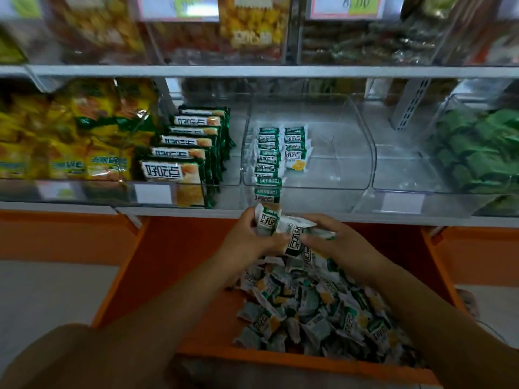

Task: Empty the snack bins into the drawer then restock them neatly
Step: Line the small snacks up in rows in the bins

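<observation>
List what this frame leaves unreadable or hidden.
Head view only:
- How many packets the left hand and right hand hold: fingers cover them.
- Top-shelf price tag: blurred, cut by the top edge.
- Green packs: cut by the right edge.
- Near-left corner of the drawer: hidden by the left arm.

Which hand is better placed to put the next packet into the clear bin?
Probably the left hand: its packet stands upright just below the rows in the clear bin, while the right hand grips other packets lower, over the drawer.
</observation>
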Motion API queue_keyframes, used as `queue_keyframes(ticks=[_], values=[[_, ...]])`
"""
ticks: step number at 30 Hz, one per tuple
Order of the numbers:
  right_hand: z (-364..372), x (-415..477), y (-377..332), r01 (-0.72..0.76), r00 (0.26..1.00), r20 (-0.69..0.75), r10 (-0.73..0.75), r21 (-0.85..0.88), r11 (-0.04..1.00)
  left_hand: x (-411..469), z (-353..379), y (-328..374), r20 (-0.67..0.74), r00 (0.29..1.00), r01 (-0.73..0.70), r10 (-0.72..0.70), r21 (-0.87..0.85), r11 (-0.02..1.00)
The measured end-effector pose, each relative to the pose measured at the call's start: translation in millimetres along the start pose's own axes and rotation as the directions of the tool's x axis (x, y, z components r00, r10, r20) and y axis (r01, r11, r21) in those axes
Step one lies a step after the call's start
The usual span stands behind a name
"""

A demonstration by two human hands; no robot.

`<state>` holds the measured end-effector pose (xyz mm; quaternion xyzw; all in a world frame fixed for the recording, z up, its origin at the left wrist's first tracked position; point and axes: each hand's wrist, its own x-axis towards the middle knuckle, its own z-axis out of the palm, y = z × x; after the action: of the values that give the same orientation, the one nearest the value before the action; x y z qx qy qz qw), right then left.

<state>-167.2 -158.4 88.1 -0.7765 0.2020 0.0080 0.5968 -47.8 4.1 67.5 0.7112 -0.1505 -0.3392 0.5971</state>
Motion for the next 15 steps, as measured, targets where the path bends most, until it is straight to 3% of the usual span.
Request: queue_keyframes(ticks=[5, 10, 15], values=[[0.7, 5.9, -6.6, 0.02, 0.992, -0.129, -0.003, 0.13, 0.991, -1.6, -24.5, 6.3, -0.148, 0.987, -0.059, 0.062, 0.026, 0.998], [4.4, 18.3, -10.0, 0.019, 0.976, -0.211, 0.047, 0.303, 0.953, -0.8, -23.6, 17.9, -0.147, 0.984, -0.107, 0.104, -0.011, 0.994], [4.4, 27.6, -22.6, 0.097, 0.962, -0.271, -0.03, 0.236, 0.967, 4.7, -24.0, 30.1, -0.136, 0.974, -0.188, 0.181, -0.043, 0.981]])
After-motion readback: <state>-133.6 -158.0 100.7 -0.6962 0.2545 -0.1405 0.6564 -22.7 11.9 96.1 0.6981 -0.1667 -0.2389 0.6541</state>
